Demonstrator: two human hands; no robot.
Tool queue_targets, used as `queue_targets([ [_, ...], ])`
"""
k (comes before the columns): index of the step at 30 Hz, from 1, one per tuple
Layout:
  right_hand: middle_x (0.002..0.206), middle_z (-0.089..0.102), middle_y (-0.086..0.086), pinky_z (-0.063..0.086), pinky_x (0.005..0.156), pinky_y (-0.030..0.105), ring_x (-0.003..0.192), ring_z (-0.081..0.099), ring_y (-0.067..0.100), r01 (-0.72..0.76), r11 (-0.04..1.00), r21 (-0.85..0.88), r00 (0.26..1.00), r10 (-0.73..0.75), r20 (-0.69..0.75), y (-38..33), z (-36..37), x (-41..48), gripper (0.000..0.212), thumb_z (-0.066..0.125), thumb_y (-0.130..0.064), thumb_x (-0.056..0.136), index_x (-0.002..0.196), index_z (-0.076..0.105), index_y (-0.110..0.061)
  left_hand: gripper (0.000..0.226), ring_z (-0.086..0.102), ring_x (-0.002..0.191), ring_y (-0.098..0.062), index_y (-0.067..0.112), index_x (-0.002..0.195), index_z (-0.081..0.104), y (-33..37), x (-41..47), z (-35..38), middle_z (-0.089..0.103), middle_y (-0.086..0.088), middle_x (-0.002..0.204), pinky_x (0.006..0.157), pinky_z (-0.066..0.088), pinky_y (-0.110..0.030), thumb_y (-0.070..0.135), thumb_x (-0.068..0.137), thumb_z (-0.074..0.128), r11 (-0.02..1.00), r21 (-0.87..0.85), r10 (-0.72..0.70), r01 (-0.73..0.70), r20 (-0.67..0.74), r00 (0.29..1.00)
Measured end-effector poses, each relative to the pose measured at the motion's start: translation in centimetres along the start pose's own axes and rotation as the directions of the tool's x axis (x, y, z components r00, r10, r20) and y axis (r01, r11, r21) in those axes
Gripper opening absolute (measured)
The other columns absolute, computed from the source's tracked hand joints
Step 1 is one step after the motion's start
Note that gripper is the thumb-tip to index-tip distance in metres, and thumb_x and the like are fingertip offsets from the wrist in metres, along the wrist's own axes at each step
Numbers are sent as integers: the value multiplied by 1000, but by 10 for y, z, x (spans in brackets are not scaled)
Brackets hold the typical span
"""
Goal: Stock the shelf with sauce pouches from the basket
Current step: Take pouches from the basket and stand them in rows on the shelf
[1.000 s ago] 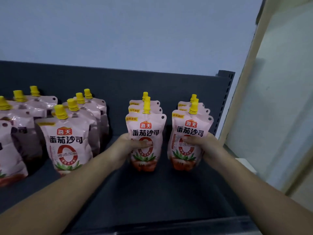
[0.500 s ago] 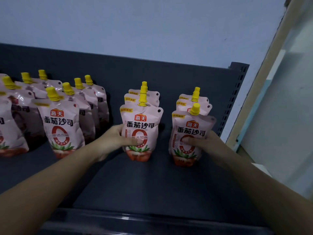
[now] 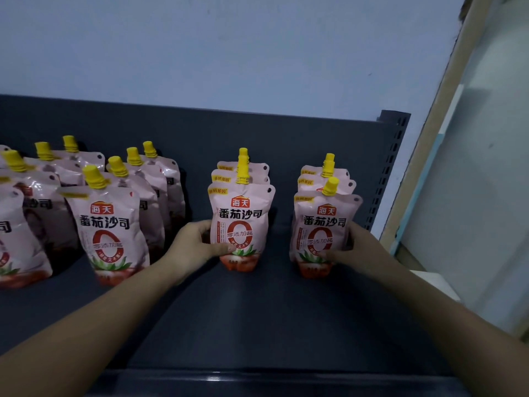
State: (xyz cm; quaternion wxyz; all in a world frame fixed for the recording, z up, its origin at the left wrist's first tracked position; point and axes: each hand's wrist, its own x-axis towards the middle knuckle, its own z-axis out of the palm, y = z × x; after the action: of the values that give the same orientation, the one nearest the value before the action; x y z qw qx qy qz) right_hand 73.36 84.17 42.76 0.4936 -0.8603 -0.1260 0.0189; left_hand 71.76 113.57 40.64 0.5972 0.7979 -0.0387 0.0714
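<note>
Pink plastic sauce pouches with yellow caps (image 3: 110,233) stand in rows on the left of the dark grey metal shelf (image 3: 257,325). The left hand (image 3: 194,247) pinches the middle row's front pouch (image 3: 240,222), thumb on its face; the right hand (image 3: 357,250) grips the right row's front pouch (image 3: 323,224) likewise.

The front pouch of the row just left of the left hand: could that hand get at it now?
Probably yes. The front pouch stands near the shelf front, close beside the left hand, with nothing between them. The hand must first let go of the middle pouch that it holds.
</note>
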Motion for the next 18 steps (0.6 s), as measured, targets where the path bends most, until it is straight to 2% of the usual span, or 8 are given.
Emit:
queue_targets([
  [3,99,59,-18,47,73,12,95,57,4,-13,1000,5,999,14,-41,2,1,3,48,74,-8,76,110,49,-28,32,67,92,-13,17,97,67,-2,3,0,71,0,100,82,55,-29,-1,72,74,1000,8,-1,1,-5,1000],
  [5,101,60,-14,47,74,14,97,58,8,-24,1000,6,999,24,-41,2,0,6,47,74,-7,75,110,50,-27,31,67,92,-11,22,94,66,-2,3,0,71,3,99,82,55,-28,0,73,74,1000,25,7,-7,-4,1000],
  [9,103,62,-11,50,89,31,98,60,11,-41,996,-75,998,37,-59,2,-2,8,46,77,-11,73,105,51,-29,34,66,92,-8,17,103,66,-4,2,0,70,5,98,80,54,-21,2,74,74,999,45,9,-9,-8,1000],
  [11,103,62,-10,49,90,31,98,60,12,-43,995,-85,997,38,-67,3,-4,9,44,77,-10,73,104,51,-28,36,65,92,-7,14,108,65,-5,1,0,70,5,98,78,53,-19,3,74,74,999,49,5,-5,-12,1000],
  [15,104,62,-7,48,86,28,98,59,12,-54,996,-71,997,49,-63,4,-6,10,45,75,-8,74,110,53,-22,37,65,94,-10,14,108,65,-3,-1,0,70,2,101,86,53,-30,4,74,75,998,57,-10,11,-23,1000],
  [18,106,62,-7,49,91,34,101,60,14,-65,996,-67,996,61,-67,7,-6,11,46,76,-9,74,112,52,-23,40,62,89,-5,14,107,60,0,-4,4,67,7,97,76,52,-23,7,72,77,995,91,-32,37,-66,997],
])
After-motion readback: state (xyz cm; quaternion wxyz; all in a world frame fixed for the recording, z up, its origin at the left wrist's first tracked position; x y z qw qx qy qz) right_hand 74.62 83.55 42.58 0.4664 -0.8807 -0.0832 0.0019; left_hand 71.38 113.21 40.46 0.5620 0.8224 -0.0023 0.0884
